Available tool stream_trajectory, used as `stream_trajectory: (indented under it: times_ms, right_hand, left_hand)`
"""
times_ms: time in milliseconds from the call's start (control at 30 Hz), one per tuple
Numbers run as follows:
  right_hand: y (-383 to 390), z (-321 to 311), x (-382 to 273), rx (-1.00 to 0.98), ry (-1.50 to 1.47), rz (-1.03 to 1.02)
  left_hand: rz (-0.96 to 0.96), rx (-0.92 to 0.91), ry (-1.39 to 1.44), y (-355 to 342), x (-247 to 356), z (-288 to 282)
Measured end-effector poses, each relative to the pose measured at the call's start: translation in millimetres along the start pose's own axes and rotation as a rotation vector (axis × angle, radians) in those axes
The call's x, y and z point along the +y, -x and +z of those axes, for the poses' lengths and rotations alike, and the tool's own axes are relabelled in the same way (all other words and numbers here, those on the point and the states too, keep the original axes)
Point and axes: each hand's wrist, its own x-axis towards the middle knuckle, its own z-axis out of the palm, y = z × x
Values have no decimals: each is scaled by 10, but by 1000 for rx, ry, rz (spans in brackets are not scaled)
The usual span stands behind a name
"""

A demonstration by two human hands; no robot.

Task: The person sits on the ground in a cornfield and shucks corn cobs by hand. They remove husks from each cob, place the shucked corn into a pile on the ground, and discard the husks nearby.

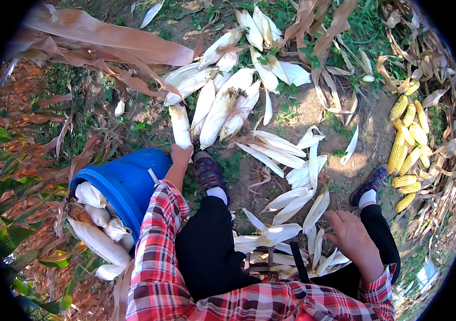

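Observation:
My left hand [181, 154] reaches forward past the blue bucket and is closed around the near end of a corn ear in its pale husk [179, 124]. This ear lies at the left edge of a pile of unhusked corn ears [220, 111]. My right hand [350, 234] hangs over my right leg, holding nothing, with its fingers apart. Loose stripped husks [284, 206] are scattered on the ground between my feet, close to that hand's fingertips.
A blue bucket [131, 174] lies tipped at my left, with husk-covered ears [99, 216] at its mouth. Bare yellow cobs [397, 152] form a heap at the far right. Dry corn stalks and leaves [99, 37] hang across the upper left.

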Motion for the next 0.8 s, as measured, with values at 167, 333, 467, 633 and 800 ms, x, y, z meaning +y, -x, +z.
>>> stream_trajectory:
  times_ms: [167, 333, 467, 633, 800]
  right_hand:
    - [36, -15, 9, 34, -44, 27]
    - [115, -83, 57, 260, -261, -48]
    - [128, -145, 150, 323, -787, -1]
    - [41, -295, 259, 566, -1593, -353]
    - [285, -435, 247, 545, -1912, -342]
  left_hand:
    - [-319, -337, 560, 299, 560, -352]
    - [-200, -869, 885, 1183, 1153, -790]
    - [99, -1256, 726, 2192, 2042, -1168]
    - [252, -1632, 522, 3324, 2799, -1324]
    - [424, -1622, 327, 4228, 3184, -1061]
